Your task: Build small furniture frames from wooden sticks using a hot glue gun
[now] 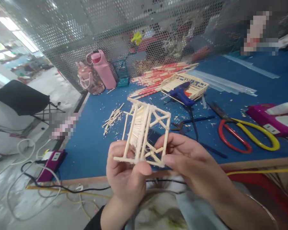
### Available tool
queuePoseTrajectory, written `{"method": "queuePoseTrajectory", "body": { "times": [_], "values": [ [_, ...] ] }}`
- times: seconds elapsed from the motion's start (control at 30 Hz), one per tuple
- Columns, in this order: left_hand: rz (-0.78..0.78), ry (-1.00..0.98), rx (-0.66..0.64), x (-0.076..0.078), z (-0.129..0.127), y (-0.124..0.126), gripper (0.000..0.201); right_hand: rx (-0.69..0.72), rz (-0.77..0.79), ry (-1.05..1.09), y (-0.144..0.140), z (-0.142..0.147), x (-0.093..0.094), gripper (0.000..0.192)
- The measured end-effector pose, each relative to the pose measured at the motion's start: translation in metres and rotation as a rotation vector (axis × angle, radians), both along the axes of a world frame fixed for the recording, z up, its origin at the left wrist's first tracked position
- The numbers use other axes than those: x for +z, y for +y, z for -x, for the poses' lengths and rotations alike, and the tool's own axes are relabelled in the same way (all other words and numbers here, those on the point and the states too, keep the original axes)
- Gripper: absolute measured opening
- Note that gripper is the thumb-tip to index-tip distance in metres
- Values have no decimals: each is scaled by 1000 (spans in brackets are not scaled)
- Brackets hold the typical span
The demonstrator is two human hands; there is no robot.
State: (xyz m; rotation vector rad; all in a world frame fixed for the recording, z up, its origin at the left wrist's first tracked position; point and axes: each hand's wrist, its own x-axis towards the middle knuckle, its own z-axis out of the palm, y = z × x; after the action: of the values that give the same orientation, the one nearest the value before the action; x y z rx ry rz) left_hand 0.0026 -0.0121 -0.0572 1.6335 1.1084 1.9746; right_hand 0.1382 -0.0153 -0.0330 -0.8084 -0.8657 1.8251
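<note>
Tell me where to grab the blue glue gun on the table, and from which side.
Grip the blue glue gun by its handle, which angles toward the near edge of the table. Probably come from above and the near side: its nozzle end rests against the stick frame behind.

stick frame (144, 134): pale bare wood, matt | counter (91, 147): blue, matt | scissors (249, 134) handles: glossy plastic | screen (91, 35): perforated metal

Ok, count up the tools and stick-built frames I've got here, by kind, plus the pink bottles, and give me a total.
Stick-built frames: 2, one held in the left hand and right hand, stick frame, and a flat frame on the blue table
Glue guns: 1, blue glue gun
Scissors: 1, red and yellow scissors
Pink bottles: 2, and
Total: 6
</note>
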Motion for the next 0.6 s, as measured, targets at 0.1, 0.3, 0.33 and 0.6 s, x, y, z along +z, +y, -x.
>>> {"method": "queuePoseTrajectory", "body": {
  "times": [0.1,0.3,0.33,0.6],
  "values": [
    [-7,35,18,0,0,-1,34,-26,16,-28,-1,1,-2,18],
    [-33,29,21,-1,-2,-1,32,-56,21,-45,-2,3,-2,18],
    [-30,31,22,-2,-2,-1,32,-58,24,-40,-2,4,-2,19],
    [-26,50,52,-2,-1,-3,31,-84,-11,13,-2,9,-3,20]
  ]
}}
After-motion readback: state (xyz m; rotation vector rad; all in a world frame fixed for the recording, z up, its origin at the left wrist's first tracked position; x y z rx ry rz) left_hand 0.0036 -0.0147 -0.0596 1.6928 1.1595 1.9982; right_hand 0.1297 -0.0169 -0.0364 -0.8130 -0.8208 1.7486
